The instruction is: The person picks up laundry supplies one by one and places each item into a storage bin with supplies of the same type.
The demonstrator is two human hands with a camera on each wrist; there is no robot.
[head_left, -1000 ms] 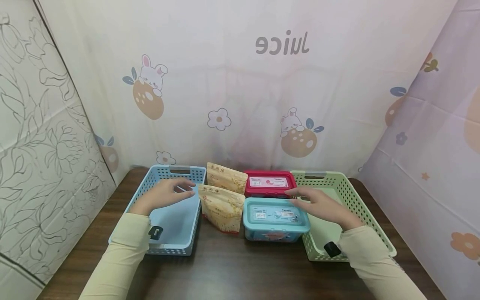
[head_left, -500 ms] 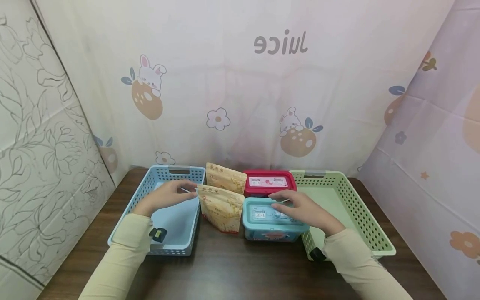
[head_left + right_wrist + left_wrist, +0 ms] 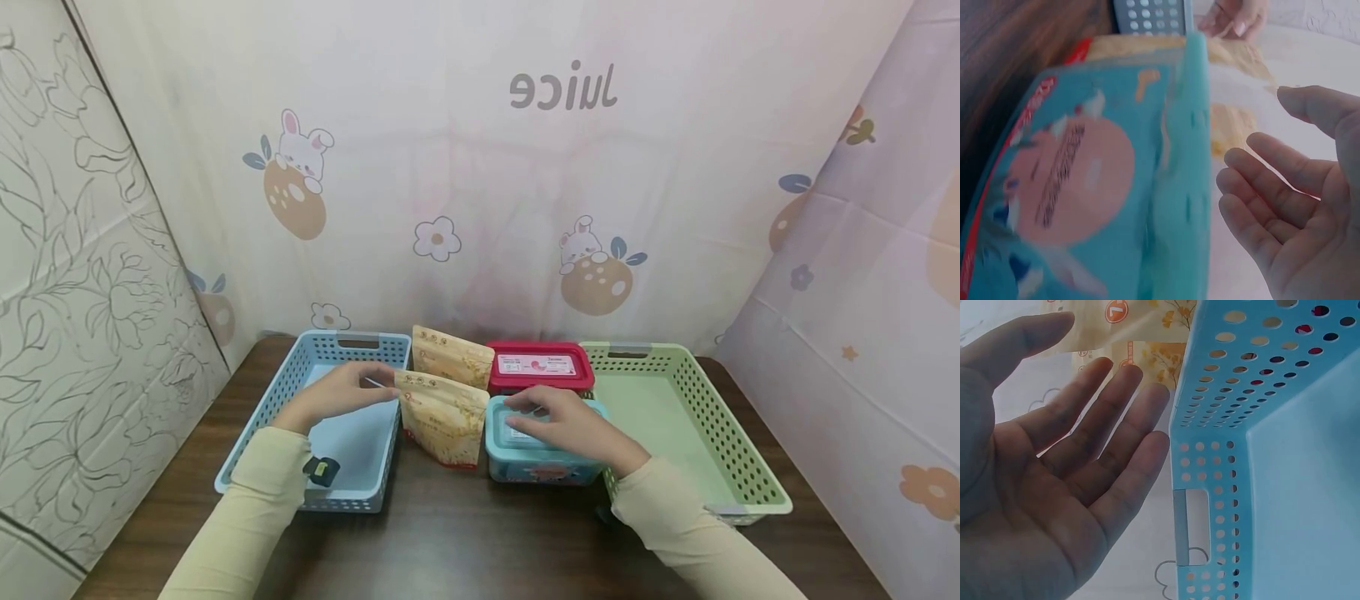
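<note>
My left hand (image 3: 341,396) hovers over the right side of the blue basket (image 3: 345,457), its fingers relaxed. Its fingertips are close to the top corner of the front beige pouch (image 3: 442,423); whether they touch it, I cannot tell. The left wrist view shows an empty palm (image 3: 1029,519) with fingers apart. Above the teal lidded box (image 3: 517,467) is my right hand (image 3: 566,421), loosely bent and covering part of the lid. In the right wrist view its fingers (image 3: 1272,187) hold nothing and stand apart from the box's lid edge (image 3: 1188,162).
A second beige pouch (image 3: 450,357) stands behind the front one. Beside it, behind the teal box, is a red lidded box (image 3: 536,367). A green basket (image 3: 660,417) stands at the right. A printed curtain (image 3: 495,167) backs the dark wooden table (image 3: 450,542).
My right hand has moved left, from the right edge of the teal box to above its lid. My left hand has shifted slightly right towards the front pouch.
</note>
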